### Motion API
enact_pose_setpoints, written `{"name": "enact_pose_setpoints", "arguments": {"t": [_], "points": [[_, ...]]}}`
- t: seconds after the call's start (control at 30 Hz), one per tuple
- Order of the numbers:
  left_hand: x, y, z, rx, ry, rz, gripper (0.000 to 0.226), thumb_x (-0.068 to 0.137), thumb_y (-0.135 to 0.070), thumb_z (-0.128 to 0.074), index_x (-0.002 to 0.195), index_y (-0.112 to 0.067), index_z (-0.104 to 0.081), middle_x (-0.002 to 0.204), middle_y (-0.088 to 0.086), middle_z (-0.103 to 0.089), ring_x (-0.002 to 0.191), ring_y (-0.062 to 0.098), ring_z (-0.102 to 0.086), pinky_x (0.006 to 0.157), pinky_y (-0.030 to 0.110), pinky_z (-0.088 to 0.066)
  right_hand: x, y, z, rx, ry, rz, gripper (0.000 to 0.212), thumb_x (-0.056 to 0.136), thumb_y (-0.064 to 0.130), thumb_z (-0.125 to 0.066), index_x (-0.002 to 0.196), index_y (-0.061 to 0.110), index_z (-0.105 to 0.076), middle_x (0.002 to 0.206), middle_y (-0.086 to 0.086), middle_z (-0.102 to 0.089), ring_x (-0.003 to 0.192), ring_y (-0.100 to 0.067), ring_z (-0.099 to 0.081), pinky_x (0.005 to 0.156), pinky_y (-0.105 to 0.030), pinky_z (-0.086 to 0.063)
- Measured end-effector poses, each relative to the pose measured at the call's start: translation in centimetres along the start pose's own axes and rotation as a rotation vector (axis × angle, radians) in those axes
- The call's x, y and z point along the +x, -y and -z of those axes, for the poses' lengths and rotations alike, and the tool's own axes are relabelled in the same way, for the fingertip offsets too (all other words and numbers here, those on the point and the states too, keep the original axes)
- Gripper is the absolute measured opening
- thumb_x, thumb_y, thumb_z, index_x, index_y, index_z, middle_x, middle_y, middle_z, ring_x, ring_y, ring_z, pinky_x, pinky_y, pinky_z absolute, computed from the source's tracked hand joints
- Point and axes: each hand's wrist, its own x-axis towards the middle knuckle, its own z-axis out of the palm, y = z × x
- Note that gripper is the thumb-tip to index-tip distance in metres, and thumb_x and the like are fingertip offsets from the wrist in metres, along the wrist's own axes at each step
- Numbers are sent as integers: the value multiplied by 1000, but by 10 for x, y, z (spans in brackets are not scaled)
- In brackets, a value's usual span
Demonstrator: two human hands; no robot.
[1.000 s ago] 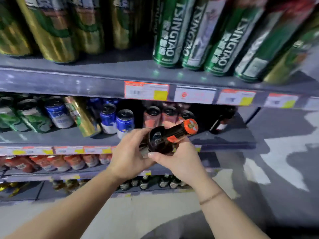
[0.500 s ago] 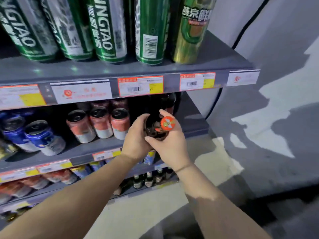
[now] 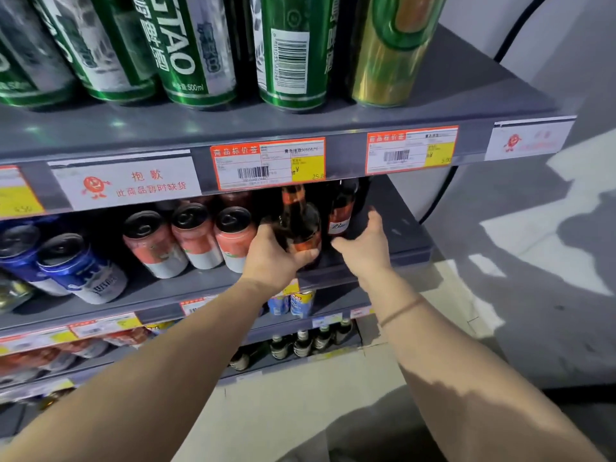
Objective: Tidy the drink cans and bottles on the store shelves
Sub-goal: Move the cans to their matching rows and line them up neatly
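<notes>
A dark brown bottle (image 3: 300, 221) with an orange neck label stands upright at the right end of the middle shelf (image 3: 396, 225). My left hand (image 3: 273, 258) is wrapped around its lower body. My right hand (image 3: 365, 243) hovers just right of it, fingers spread and empty. A second brown bottle (image 3: 340, 211) with a red and white label stands behind, between my two hands. Three red and white cans (image 3: 196, 240) stand directly left of the held bottle.
Tall green cans (image 3: 186, 51) and a gold can (image 3: 390, 51) line the upper shelf. Blue cans (image 3: 76, 265) stand further left. Small bottles (image 3: 306, 341) sit on a low shelf. Price tags (image 3: 268, 163) hang on the shelf edges; a grey wall (image 3: 533, 245) lies to the right.
The bottle went from tilted in both hands before the shelf to upright on the middle shelf. My right hand has let go and opened; my left still grips it.
</notes>
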Motion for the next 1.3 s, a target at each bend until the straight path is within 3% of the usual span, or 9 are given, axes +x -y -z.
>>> {"name": "enact_pose_setpoints", "arguments": {"t": [0.07, 0.13, 0.2, 0.37, 0.57, 0.8, 1.13, 1.23, 1.3], "points": [[9, 0, -2, -12, 34, 23, 52, 61, -30, -91, 100, -24, -58, 94, -15, -68, 87, -1, -65, 78, 17, -49, 17, -1, 0, 1, 80, 17, 92, 74, 10, -74, 150, 28, -25, 120, 7, -55, 105, -12, -52, 85, -22, -39], [13, 0, -5, -2, 30, 22, 45, 62, -31, -91, 96, -26, -61, 89, -19, -68, 84, -8, -65, 73, 9, -48, 30, -3, -3, -11, 125, 53, 94, 71, 11, -77, 148, 34, -28, 109, 14, -57, 101, -10, -55, 84, -23, -42], [14, 0, -9, -11, -6, 26, 51, 63, -32, -90, 102, -22, -58, 88, -23, -63, 79, -16, -60, 65, 0, -41, 38, -8, -9, -21, 136, 91, 92, 67, 15, -80, 143, 37, -33, 107, 15, -61, 100, -10, -60, 84, -24, -46], [6, 9, -23, 16, -48, 71, 63, 67, -22, -87, 115, -15, -47, 102, -7, -59, 94, 10, -56, 80, 17, -40, 49, -13, -14, -170, 50, 104, 69, 62, 31, -80, 125, 29, -51, 111, 1, -50, 107, -27, -59, 91, -44, -52], [12, 11, -29, 116, 20, 34, 47, 71, -14, -83, 101, -19, -48, 84, -20, -54, 75, 2, -53, 60, -3, -35, 53, -26, -3, -16, 63, 82, 62, 66, 17, -83, 117, 24, -46, 104, 5, -64, 86, 1, -59, 55, 0, -39], [13, 8, -42, 66, -102, 128, 59, 64, -30, -90, 103, -19, -47, 96, -8, -54, 90, 11, -51, 78, 21, -38, 58, -25, 0, -44, 119, 158, 79, 74, 25, -80, 141, 31, -38, 122, 7, -64, 108, -14, -61, 83, -24, -46], [20, 20, -34, 31, -113, 112, 49, 69, -30, -86, 101, -26, -50, 90, -24, -57, 83, -4, -57, 70, 3, -37, 75, -36, 32, -150, 294, 238, 71, 66, 34, -85, 126, 24, -48, 110, 9, -68, 98, -8, -64, 78, -18, -48], [28, 16, -37, 26, -51, 136, 61, 62, -35, -90, 111, -16, -59, 100, -7, -69, 94, 8, -65, 88, 22, -49, 85, -44, 59, -148, 368, 184, 72, 64, 28, -86, 126, 25, -49, 116, 7, -67, 107, -10, -64, 95, -32, -50], [32, 12, -42, 29, -53, 116, 66, 63, -33, -90, 116, -14, -56, 105, -2, -69, 98, 14, -65, 92, 30, -50, 87, -49, 66, -118, 327, 139, 69, 64, 24, -88, 121, 30, -51, 113, 11, -67, 106, -6, -64, 91, -25, -50]]}}
